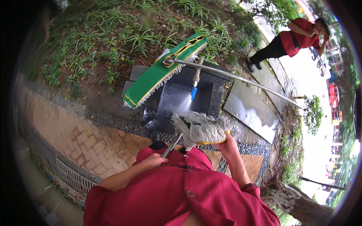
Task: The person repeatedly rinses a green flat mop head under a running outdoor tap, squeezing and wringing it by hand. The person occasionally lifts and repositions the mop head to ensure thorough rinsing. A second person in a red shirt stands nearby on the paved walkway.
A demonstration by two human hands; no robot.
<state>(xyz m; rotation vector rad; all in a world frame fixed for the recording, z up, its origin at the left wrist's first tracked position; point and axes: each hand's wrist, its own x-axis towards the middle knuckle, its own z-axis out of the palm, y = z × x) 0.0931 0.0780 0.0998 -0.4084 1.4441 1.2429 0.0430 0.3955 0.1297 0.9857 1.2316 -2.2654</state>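
Note:
My left hand (155,160) is closed around a metal mop handle (173,144) in front of my waist. At the right, my right hand (228,145) grips the yellow-trimmed edge of a wet dust mop head (208,130) with grey-white strands. This mop head is held at the near side of a dark stone basin (200,104). Water sprays from a tap with a blue nozzle (194,92) down toward the strands. A second, green flat mop (158,77) lies slantwise across the basin's far left side, its long metal pole (240,76) reaching to the right over the tap.
A planted bed (118,42) spreads beyond the basin. Herringbone brick paving (93,141) with a pebble border and a drain grate (73,173) lies to the left. Wet stone slabs (250,107) and a tree trunk (297,202) are at the right. A person in red (302,38) stands at upper right.

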